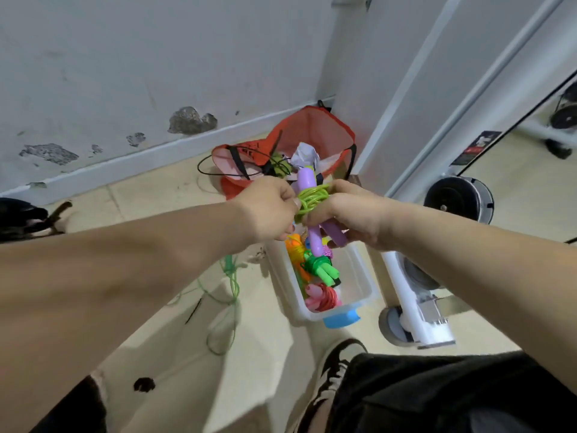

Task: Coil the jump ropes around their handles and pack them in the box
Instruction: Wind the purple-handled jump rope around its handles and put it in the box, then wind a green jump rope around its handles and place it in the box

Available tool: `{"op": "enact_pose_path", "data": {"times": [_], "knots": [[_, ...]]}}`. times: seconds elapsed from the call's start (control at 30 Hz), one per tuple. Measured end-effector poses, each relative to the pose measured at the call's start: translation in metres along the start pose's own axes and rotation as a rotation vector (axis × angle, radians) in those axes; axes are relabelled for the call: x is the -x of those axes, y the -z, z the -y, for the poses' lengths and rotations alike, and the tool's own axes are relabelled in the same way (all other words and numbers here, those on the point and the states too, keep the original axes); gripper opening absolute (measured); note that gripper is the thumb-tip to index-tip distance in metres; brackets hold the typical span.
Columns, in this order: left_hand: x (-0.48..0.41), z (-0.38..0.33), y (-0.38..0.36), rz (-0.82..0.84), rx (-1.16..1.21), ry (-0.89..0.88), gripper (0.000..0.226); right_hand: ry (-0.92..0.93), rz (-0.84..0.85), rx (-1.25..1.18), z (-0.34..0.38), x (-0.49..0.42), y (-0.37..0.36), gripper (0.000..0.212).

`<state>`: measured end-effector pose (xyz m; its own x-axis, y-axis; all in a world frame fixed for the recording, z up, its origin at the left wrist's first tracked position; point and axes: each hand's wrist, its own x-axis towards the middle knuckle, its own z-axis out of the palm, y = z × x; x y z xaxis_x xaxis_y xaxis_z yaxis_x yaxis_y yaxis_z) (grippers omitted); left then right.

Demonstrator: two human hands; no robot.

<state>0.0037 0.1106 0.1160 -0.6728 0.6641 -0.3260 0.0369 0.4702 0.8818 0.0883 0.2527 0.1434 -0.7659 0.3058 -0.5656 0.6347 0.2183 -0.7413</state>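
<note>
Just above the box point(362, 273), the left hand point(268, 210) pinches the light, springy green rope point(312, 198) while the right hand point(352, 214) clasps its stiff purple handles point(305, 180), probably the surest hold.

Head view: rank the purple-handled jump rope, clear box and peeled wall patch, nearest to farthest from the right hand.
1. purple-handled jump rope: in the grip of the right hand.
2. clear box: just below, on the floor.
3. peeled wall patch: far left, on the wall.

Both arms stretch forward — left hand point(269, 208) and right hand point(354, 214) curled tight, almost touching.
</note>
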Motion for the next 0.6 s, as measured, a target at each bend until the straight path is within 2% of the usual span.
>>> {"op": "enact_pose_path", "data": {"times": [0.07, 0.2, 0.33, 0.5, 0.6], "knots": [[-0.007, 0.015, -0.018, 0.046, -0.055, 0.02, 0.022, -0.084, 0.037, 0.136, -0.019, -0.004, 0.0, 0.035], [-0.024, 0.043, -0.044, 0.088, -0.23, 0.049, 0.016, -0.188, -0.09, 0.365, -0.054, -0.035, 0.0, 0.061], [-0.035, 0.085, -0.064, 0.096, -0.316, 0.14, 0.007, -0.284, -0.153, 0.587, -0.086, -0.068, -0.008, 0.059], [-0.059, 0.12, -0.061, 0.073, -0.399, 0.136, 0.022, -0.221, -0.237, 0.788, -0.109, -0.116, -0.015, 0.04], [-0.073, 0.133, -0.056, 0.044, -0.401, 0.149, 0.027, -0.186, -0.298, 0.878, -0.113, -0.141, -0.019, 0.045]]}}
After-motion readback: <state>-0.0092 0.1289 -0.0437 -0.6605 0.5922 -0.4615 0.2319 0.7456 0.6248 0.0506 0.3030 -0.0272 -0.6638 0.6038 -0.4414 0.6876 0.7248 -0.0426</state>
